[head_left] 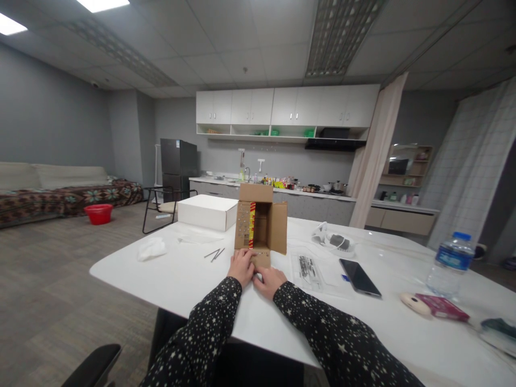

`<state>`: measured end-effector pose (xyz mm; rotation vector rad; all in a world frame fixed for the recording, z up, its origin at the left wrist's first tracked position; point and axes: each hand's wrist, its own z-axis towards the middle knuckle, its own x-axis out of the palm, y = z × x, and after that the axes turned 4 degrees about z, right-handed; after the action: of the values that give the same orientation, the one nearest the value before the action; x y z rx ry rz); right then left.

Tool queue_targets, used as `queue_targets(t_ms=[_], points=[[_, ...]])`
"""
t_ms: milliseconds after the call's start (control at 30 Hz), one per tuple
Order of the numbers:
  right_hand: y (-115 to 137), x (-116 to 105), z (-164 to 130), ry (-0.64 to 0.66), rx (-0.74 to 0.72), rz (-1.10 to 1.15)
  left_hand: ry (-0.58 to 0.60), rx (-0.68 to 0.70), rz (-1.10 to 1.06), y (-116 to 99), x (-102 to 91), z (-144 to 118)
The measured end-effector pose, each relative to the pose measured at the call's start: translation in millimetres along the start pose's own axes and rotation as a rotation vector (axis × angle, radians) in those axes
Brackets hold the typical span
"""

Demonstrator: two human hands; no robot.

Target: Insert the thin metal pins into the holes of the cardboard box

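A small brown cardboard box (264, 226) stands on the white table with its flaps spread, its open side toward me. Yellow and red tape (252, 226) runs down its left flap. My left hand (242, 267) rests at the lower left of the front flap (262, 260), fingers bent over it. At the flap's near edge, my right hand (270, 281) has its thumb and fingers closed on the cardboard. The fingertips are partly hidden. Left of the box lie a few thin dark rods (215, 253); to its right sits a clear plastic case (308, 270) with small metal pieces.
Behind the box on the left is a white box (207, 212), with crumpled white plastic (151, 249) nearer me. Rightward are a phone (360, 277), a grey and white item with a cable (338, 242), a water bottle (450, 266) and a maroon packet (442, 307).
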<state>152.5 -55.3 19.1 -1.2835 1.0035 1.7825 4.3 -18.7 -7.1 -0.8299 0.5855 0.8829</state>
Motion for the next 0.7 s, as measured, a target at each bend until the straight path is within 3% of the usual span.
queue_targets(t_ms=[700], points=[[-7, 9, 4, -0.009, -0.001, 0.008, -0.086, -0.031, 0.047, -13, -1.4, 19]])
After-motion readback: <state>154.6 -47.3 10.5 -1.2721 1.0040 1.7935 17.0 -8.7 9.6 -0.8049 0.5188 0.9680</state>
